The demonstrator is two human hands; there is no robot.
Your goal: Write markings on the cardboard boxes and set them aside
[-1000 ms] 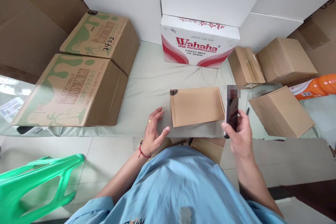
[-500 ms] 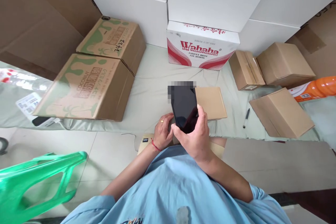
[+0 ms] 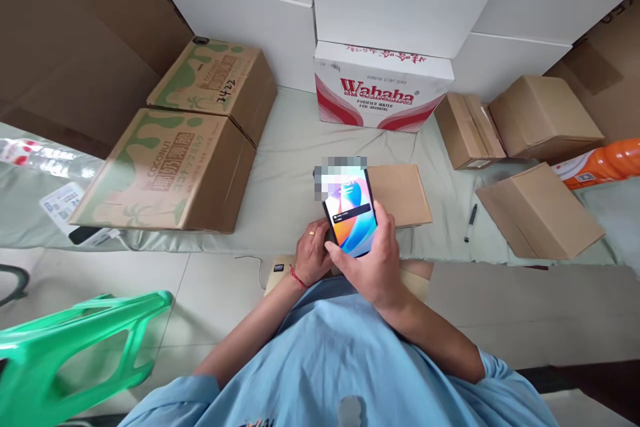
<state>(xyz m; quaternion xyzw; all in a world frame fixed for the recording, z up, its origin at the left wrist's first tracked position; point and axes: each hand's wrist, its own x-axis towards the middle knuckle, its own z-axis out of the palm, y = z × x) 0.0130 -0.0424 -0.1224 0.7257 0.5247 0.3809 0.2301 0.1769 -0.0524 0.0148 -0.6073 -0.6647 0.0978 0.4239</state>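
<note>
My right hand (image 3: 373, 260) is wrapped around a smartphone (image 3: 349, 213), whose screen is lit with a colourful picture. My left hand (image 3: 313, 255), with a ring and a red string bracelet, is closed against the phone's left lower edge. Both hands hover over the near edge of a pale green padded surface (image 3: 285, 173). Just behind the phone lies a flat brown cardboard box (image 3: 403, 193), partly hidden by it.
Two coconut-print cartons (image 3: 170, 170) sit at left, a Wahaha water carton (image 3: 383, 90) at the back. Several plain brown boxes (image 3: 540, 210) lie at right, with a black marker (image 3: 470, 223) and an orange bottle (image 3: 600, 163). A green plastic stool (image 3: 75, 347) stands lower left.
My right hand brought the phone from the right to the middle, in front of the flat box. My left hand came up to join it. The dark screen has lit up.
</note>
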